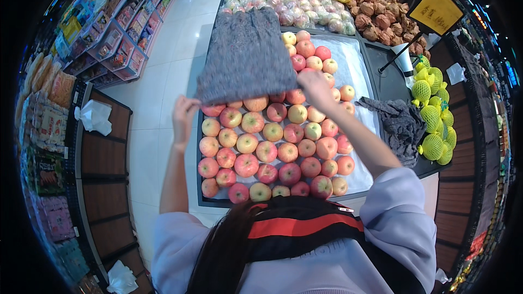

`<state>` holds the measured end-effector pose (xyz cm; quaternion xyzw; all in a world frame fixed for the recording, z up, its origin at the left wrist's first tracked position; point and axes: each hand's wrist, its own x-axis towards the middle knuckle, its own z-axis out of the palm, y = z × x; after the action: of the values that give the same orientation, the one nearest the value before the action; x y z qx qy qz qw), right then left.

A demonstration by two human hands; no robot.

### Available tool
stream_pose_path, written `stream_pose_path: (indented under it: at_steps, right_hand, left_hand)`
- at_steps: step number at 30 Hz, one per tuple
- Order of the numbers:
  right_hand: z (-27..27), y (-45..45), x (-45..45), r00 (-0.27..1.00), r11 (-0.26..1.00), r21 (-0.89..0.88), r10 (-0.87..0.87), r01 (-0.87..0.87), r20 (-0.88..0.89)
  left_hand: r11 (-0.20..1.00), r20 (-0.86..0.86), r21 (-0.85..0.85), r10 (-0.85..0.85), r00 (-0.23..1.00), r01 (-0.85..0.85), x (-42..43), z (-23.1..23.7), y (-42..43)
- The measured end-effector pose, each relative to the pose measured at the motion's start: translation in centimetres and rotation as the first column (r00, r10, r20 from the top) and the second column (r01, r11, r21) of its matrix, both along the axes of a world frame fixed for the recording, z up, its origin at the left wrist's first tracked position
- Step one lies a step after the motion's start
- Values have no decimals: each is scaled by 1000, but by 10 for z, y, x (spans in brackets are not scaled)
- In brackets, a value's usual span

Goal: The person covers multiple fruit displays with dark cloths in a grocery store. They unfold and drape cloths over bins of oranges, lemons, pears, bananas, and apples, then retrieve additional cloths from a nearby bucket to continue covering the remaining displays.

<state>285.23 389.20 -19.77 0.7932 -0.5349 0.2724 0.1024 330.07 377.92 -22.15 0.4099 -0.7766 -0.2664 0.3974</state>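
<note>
A grey fabric cloth (249, 57) is spread between my hands, its near edge raised over rows of red and yellow apples (267, 152). My left hand (186, 110) pinches the cloth's near left corner, just past the left edge of the display. At the near right corner my right hand (314, 85) grips the cloth with bent fingers; motion blurs it a little. The far part of the cloth reaches back towards plastic-wrapped fruit (302, 8). Whatever lies under the cloth is hidden. The uncovered apples sit on a white liner (347, 55) in a dark-edged display.
A second grey cloth (398, 126) lies crumpled at the right, beside net-wrapped green fruit (433, 114). A yellow sign (436, 8) stands on a black post behind it. Brown-wrapped fruit (376, 16) is piled at the back right. Shelves of packaged goods (122, 36) line the left aisle.
</note>
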Motion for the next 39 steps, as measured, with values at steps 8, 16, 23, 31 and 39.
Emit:
stream_pose_path:
  at_steps: [8,16,23,31,39]
  right_hand:
    - [-100,76,31,993,991,113,-81,70,90]
    - [-104,158,-17,965,950,190,-260,249,35]
    - [-131,268,-256,343,338,101,-938,936,-44]
    - [-39,317,-352,459,478,97,-872,873,170]
    - [176,313,-258,-24,922,51,-45,384,999]
  left_hand:
    - [989,140,-111,118,983,-103,17,-101,62]
    - [995,523,-75,97,847,-68,41,-114,134]
    - [997,456,-69,0,890,36,10,-83,219]
    - [989,351,36,-145,925,142,-86,-6,255]
    - [883,-32,37,-468,883,469,-238,116,264]
